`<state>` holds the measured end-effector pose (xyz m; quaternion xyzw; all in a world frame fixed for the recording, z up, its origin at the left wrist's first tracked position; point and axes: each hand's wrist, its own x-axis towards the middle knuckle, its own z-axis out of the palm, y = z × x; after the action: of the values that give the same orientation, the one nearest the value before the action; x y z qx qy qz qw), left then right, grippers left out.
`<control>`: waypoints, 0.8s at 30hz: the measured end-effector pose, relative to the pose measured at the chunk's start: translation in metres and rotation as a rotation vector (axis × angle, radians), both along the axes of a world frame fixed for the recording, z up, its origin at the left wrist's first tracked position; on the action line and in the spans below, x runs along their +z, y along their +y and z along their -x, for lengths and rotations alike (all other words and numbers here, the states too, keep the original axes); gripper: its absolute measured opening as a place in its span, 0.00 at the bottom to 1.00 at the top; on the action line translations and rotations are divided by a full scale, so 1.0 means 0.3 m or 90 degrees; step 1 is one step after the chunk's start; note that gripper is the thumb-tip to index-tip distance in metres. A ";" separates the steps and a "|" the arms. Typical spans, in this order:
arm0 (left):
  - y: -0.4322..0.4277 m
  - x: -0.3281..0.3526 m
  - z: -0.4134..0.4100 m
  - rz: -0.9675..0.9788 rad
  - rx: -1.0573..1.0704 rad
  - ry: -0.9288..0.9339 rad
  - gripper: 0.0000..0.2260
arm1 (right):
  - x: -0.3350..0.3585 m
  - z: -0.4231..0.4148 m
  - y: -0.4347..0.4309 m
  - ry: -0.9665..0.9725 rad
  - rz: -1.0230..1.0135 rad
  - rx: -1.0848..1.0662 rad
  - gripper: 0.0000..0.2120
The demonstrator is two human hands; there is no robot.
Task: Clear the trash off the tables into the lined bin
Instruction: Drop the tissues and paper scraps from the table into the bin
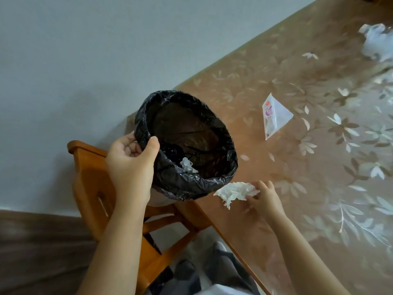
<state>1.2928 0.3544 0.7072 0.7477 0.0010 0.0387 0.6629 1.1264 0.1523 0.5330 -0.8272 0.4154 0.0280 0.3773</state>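
Three tissues point(235, 191), one wrapper point(275, 116), one bin point(187, 145)

Home dining spot: table point(297, 86) under floral brown cover, wooden chair point(89, 184), plain painted wall point(85, 50).

Black bin liner point(170, 179), floral brown tablecloth point(319, 167)

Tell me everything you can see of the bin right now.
The bin is round and lined with a crinkled black plastic bag folded over its rim; little of its pale wall shows below. It is held tilted, mouth toward the camera, at the table corner. The left hand grips its near rim. One white scrap lies inside.
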 end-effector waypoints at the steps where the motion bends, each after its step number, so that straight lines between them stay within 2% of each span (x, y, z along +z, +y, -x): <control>1: 0.003 -0.003 -0.006 0.003 -0.005 0.012 0.17 | -0.004 -0.004 0.005 0.003 0.000 -0.004 0.15; 7: 0.021 -0.008 -0.029 0.019 -0.028 0.031 0.20 | -0.029 -0.010 0.047 -0.002 0.037 0.010 0.04; 11: 0.038 -0.006 -0.037 0.032 -0.048 0.044 0.22 | -0.010 -0.009 0.070 -0.048 0.015 -0.045 0.01; 20: 0.063 0.010 -0.064 0.040 -0.095 0.017 0.14 | 0.238 -0.073 0.063 -0.285 0.072 -0.213 0.05; 24: 0.076 0.022 -0.075 0.040 -0.112 -0.011 0.12 | 0.395 -0.124 0.064 -0.400 0.105 -0.232 0.09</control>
<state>1.3154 0.3771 0.7139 0.7236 -0.0692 -0.0131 0.6866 1.1635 0.1714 0.6515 -0.7355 0.4208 -0.3288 0.4170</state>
